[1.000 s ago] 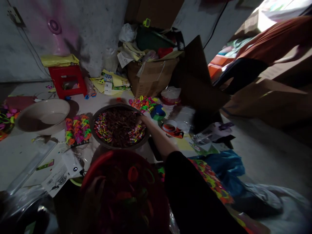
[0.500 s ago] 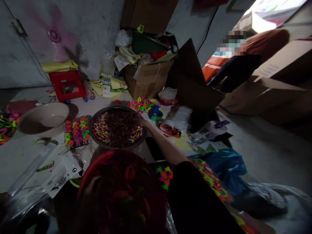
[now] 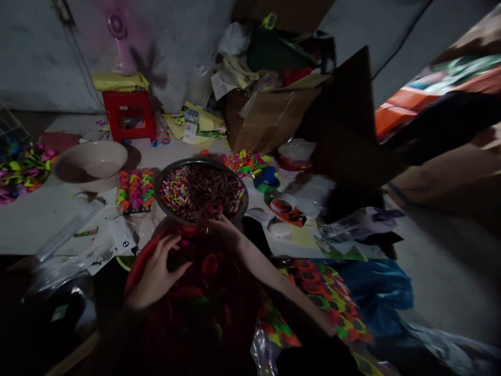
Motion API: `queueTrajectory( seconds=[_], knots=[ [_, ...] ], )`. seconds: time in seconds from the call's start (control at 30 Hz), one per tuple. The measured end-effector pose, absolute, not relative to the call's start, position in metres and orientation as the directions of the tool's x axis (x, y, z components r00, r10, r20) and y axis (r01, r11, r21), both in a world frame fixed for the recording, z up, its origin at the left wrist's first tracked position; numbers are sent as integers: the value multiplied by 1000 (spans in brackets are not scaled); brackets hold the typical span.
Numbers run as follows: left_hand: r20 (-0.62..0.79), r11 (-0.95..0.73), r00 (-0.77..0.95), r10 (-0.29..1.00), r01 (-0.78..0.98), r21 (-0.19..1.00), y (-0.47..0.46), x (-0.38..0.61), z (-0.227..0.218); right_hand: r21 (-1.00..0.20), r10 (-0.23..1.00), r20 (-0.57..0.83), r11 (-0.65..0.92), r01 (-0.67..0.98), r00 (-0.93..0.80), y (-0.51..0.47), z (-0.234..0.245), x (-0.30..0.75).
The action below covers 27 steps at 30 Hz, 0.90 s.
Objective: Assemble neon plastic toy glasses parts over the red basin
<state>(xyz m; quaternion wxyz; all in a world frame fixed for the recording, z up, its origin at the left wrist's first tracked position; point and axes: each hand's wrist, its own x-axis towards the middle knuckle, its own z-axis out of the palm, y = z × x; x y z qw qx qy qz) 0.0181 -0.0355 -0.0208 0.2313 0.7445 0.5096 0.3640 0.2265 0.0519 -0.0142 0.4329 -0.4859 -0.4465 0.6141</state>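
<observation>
Your right hand (image 3: 223,230) has pulled back to the near rim of the metal bowl (image 3: 245,199), apparently pinching reddish-brown pieces (image 3: 213,210), so pickup looks done; left hand (image 3: 158,269), fingers parted, over red tub (image 3: 136,267)

Pink fan (image 3: 117,26) with blurred blades, right hand (image 3: 221,230) with grasp unclear, red basin (image 3: 135,274) deep in shadow, co-worker (image 3: 450,122) cropped

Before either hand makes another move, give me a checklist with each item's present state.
1. Left hand open: ok, curved over the red tub.
2. Right hand grip: cannot tell, too dark to see what it holds.
3. Metal bowl upright: ok.
4. Bowl stocked: ok, brown pieces and small multicoloured pieces inside.
5. Tub contents clearly lit: not ok.
6. Other person clear of both hands: ok, far right.
</observation>
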Motion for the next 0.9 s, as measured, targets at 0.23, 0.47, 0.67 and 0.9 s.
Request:
queueTrajectory(
  seconds=[0.23,0.47,0.67,0.9],
  knots=[
    [249,-513,467,849,615,599,-30,24,-8,-775,847,-335,-496,-392,-412,-6,-31,185],
    [244,-470,430,869,568,675,-39,17,-27,-784,852,-341,-491,-379,-398,-16,-32,187],
    [93,-169,166,982,533,829,-41,21,-36,-908,962,-224,-263,-327,-153,-16,-24,195],
    [236,-237,89,968,642,729,-46,39,-54,-884,957,-263,-290,-367,-121,-28,-27,182]
  ],
)
